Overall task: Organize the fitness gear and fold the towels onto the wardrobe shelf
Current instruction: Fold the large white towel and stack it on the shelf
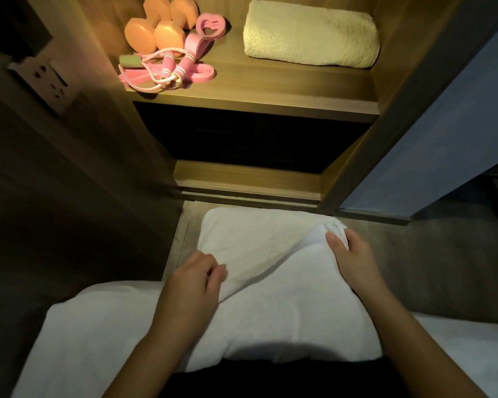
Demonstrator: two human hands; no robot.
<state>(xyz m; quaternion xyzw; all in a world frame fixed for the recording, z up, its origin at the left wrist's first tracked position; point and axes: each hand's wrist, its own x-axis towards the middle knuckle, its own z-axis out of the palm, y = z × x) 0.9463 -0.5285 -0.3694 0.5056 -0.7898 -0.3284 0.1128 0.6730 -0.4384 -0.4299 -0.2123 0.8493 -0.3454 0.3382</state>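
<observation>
Gripping a white towel point(270, 297) at two places, both hands are busy low in the view, in front of the open wardrobe. The left hand point(193, 280) has its fingers curled, pinching a raised fold along the towel's near left edge. The right hand point(354, 254) is closed round a bunched far right corner, thumb lying on top. The towel spreads across the floor at the wardrobe's foot and back towards the person, with a diagonal crease running between the two hands.

Up on the lit wardrobe shelf point(270, 90), a cream folded towel point(311, 35) lies on the right side against the wall. On the left side sit two orange dumbbells point(156, 30), side by side and touching. Just in front of them a pink jump rope point(167, 70) lies coiled over a flat pink band point(204, 71), and a pink looped grip point(210, 27) rests beside the dumbbells. A wall socket point(45, 81) sits on the dark panel to the left of the wardrobe.
</observation>
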